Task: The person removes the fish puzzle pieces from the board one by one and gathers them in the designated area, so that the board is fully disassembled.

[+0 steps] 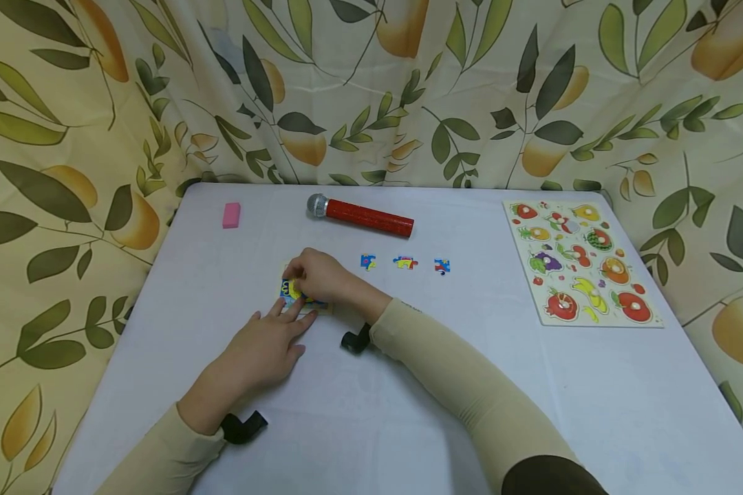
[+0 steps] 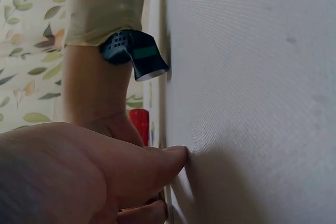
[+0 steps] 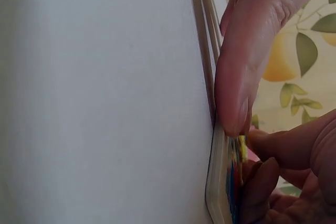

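Note:
A small jigsaw puzzle with blue and yellow printing lies on the table under both hands, partly hidden by them. My left hand rests at its near edge, fingers spread and fairly straight, fingertips on the border. Over the far part of the puzzle, my right hand has its fingers curled and pinches a yellow puzzle piece, mostly covered by the fingertips. The pale, thick edge of the puzzle board shows in the right wrist view. Three loose puzzle pieces lie in a row to the right.
A red microphone with a silver head lies behind the puzzle. Further left is a pink block. A board with fruit pictures lies at the right of the white-covered table. Behind hangs a leaf-patterned curtain.

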Motion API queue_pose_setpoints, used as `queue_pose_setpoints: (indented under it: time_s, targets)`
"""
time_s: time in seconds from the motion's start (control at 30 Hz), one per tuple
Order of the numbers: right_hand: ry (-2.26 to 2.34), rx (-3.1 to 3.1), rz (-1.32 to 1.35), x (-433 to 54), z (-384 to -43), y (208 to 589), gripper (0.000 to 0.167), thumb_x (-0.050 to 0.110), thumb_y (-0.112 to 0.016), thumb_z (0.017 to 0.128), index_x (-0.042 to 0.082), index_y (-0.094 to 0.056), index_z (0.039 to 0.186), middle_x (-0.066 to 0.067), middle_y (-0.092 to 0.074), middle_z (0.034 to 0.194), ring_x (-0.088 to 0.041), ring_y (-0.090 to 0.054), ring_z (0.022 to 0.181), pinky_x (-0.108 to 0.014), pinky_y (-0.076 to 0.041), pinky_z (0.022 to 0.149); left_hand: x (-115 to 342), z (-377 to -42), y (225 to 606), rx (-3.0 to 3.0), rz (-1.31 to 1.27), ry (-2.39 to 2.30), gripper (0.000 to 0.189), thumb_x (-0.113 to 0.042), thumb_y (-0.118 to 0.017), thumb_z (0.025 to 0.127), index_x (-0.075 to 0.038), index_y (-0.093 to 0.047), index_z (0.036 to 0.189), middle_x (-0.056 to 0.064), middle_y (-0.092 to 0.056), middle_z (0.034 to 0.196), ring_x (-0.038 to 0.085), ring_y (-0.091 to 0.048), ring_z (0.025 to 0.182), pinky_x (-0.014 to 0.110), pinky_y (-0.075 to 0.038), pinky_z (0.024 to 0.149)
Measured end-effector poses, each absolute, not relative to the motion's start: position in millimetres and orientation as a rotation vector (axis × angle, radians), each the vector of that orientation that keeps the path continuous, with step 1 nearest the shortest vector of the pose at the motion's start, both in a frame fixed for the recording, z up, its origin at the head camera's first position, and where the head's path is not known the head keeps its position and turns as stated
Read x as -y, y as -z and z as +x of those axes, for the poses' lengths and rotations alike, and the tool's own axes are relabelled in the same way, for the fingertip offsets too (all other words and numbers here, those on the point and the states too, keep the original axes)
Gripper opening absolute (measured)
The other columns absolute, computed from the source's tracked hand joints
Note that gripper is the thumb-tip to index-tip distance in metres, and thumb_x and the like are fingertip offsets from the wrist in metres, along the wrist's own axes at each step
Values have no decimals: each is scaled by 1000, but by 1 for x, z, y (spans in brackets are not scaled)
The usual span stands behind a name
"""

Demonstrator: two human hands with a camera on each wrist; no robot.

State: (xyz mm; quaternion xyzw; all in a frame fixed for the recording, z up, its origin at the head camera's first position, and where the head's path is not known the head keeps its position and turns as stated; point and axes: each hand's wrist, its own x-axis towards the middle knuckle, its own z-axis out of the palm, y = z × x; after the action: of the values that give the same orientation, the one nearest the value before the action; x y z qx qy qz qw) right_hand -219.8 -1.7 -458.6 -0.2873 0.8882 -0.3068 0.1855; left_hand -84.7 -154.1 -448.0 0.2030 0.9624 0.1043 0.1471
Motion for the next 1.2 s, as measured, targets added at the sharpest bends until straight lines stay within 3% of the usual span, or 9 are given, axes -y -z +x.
queue_pose_setpoints:
  time_s: [0.3, 0.7, 1.0, 1.2]
  targets:
    - [925, -2526, -769, 2, -218, 459, 26, 6, -71, 98, 15, -76, 122, -4, -73, 113, -17, -65, 105, -35, -53, 99, 151, -84, 444, -2769, 582, -294, 61, -28, -67, 104, -21, -51, 162, 14, -40, 173, 49, -35, 160, 77, -40, 116]
    - [1222, -2432, -703, -3, -216, 462, 20, 7, -69, 101, 14, -80, 115, -2, -71, 98, -15, -63, 93, -23, -51, 80, 150, -85, 443, -2760, 566, -282, 61, -29, -67, 104, -21, -50, 163, 14, -41, 172, 48, -34, 161, 77, -39, 117]
    - [1387, -2311, -698, -10, -220, 460, 18, 9, -71, 102, 15, -82, 115, -2, -73, 102, -16, -64, 94, -22, -54, 78, 149, -85, 442, -2758, 560, -287, 60, -29, -68, 104, -19, -53, 161, 14, -41, 173, 49, -34, 161, 78, -39, 117]
    - [1400, -2264, -616, -22, -221, 444, 15, 12, -74, 102, 15, -84, 112, -3, -78, 105, -20, -67, 86, -25, -60, 69, 149, -85, 444, -2752, 542, -285, 61, -30, -69, 104, -20, -52, 161, 14, -41, 173, 50, -33, 161, 78, -38, 117]
